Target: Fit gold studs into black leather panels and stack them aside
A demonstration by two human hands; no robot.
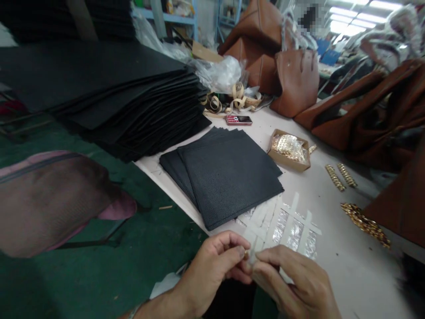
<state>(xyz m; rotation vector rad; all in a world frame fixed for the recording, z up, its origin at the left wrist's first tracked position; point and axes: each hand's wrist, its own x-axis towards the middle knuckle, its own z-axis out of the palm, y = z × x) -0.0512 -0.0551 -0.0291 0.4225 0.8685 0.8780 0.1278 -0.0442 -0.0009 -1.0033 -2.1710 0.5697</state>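
Observation:
At the table's near edge, my left hand (221, 261) pinches a small gold-coloured piece (246, 254) between thumb and forefinger. Close beside it, my right hand (292, 274) has its thumb and forefinger pressed together on a thin, whitish translucent strip (253, 256), which is blurred. The two hands nearly touch at the fingertips. Beyond them lie clear plastic-wrapped pieces crossed by pale tape strips (294, 228). A fanned stack of black textured sheets (232, 177) rests farther back on the table.
A small carton of gold chain (288, 148), short gold chain pieces (335, 177) and a chain pile (365, 225) lie to the right. Brown bags (297, 79) stand behind. Large black sheets (99, 84) and a draped chair (59, 199) are left; a phone (239, 120) lies farther back.

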